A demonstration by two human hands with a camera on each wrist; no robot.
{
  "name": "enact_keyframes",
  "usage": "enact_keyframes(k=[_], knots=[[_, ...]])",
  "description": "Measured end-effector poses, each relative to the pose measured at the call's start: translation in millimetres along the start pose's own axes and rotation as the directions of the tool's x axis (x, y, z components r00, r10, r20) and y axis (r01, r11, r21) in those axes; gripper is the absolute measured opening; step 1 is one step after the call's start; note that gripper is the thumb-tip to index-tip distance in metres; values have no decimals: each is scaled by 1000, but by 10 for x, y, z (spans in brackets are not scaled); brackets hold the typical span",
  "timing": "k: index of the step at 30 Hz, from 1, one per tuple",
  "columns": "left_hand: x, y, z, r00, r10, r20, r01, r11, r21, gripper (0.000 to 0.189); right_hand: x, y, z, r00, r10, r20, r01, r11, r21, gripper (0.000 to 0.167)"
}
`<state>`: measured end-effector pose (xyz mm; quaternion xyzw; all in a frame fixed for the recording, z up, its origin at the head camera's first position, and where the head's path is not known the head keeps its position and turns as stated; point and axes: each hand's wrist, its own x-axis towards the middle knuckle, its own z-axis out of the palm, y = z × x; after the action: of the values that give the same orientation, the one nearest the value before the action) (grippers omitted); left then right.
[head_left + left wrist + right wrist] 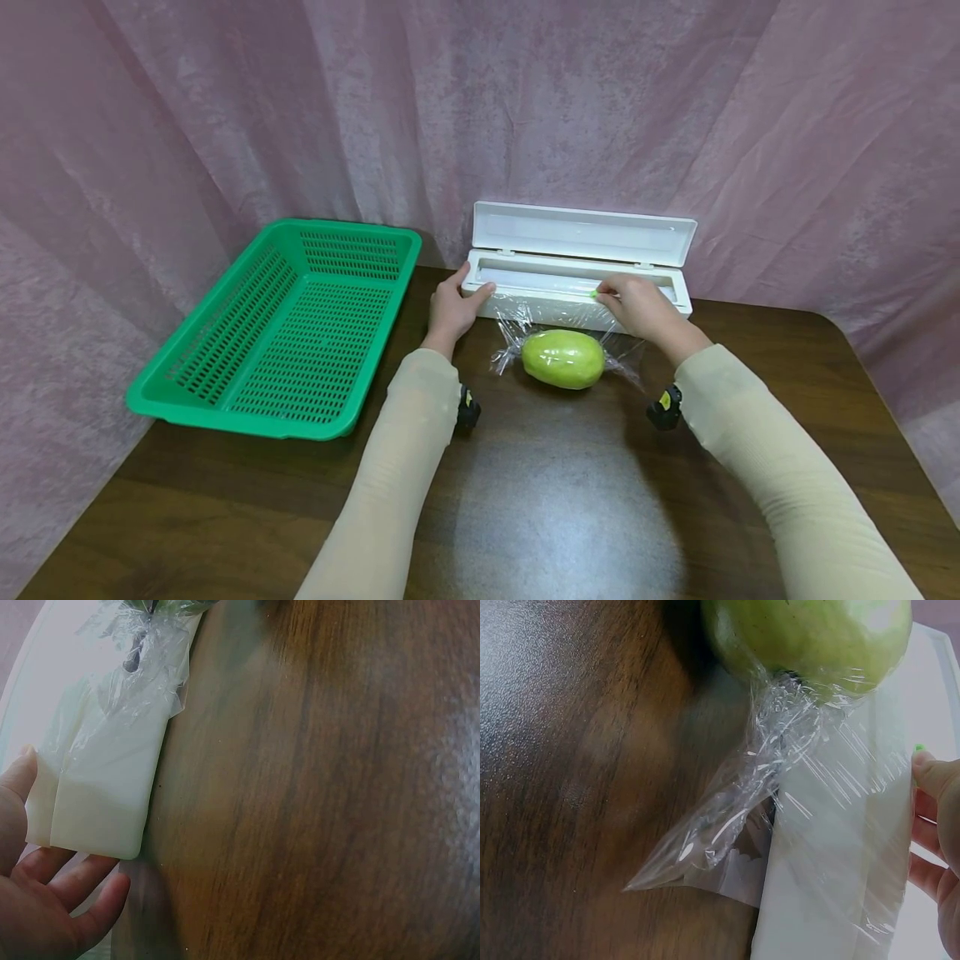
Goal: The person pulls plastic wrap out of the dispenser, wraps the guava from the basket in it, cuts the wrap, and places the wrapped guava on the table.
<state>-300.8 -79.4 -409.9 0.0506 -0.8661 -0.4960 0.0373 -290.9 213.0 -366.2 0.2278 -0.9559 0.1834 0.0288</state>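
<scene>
Head view: the tabletop [570, 517] carried a pale pool of glare, soft shadow lay beside the right sleeve [780, 467], and detail was fairly sharp. Wrist views: both were dimmer and hazier; the box [105, 802] bleached toward white in the left, the plastic film [780, 746] showed bright streaks in the right.

Right hand [948, 825] and green fruit [810, 641] only partly within the right wrist view

Two hands [452, 308] [642, 310], one fruit [563, 359], box [585, 236], basket [232, 424]

green basket [311, 350], left side | brown wooden table [555, 508], below | pink curtain [600, 100], behind
</scene>
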Motion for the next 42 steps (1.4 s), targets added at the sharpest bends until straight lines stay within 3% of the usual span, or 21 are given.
enact_keyframes(k=[42], knots=[[-16,8,-8,1000,10,1,-10,1000,-16,70,-46,52,-7,1000,-3,-21,3,1000,-6,22]])
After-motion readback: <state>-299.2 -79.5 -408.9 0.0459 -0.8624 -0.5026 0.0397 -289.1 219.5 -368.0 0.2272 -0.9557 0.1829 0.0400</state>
